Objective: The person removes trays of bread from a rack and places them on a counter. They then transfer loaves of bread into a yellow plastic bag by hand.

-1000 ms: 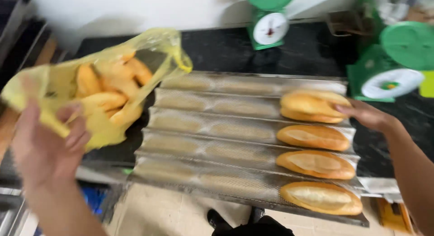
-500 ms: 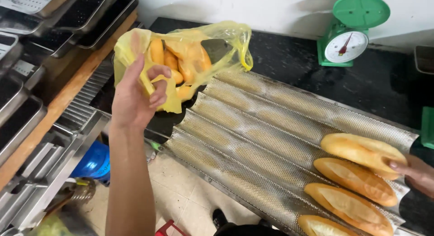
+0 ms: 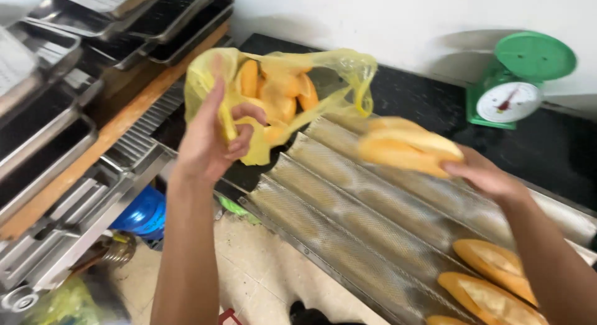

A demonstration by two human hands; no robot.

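Lifting Bread Toward a Thin Yellow Bag

Holding a golden bread roll (image 3: 407, 148) in midair above the tray (image 3: 367, 219), the right hand (image 3: 488, 176) is gripping its end with curled fingers. It looks light, crusty and easily crushed, so a loose hold around the middle seems safest. The left hand (image 3: 214, 135) is pinching the rim of a flimsy, crinkly yellow plastic bag (image 3: 280, 95) already holding rolls. More rolls (image 3: 491, 281) are lying in the ridged, perforated metal tray on the black counter (image 3: 435, 107), near a green scale (image 3: 519, 79).
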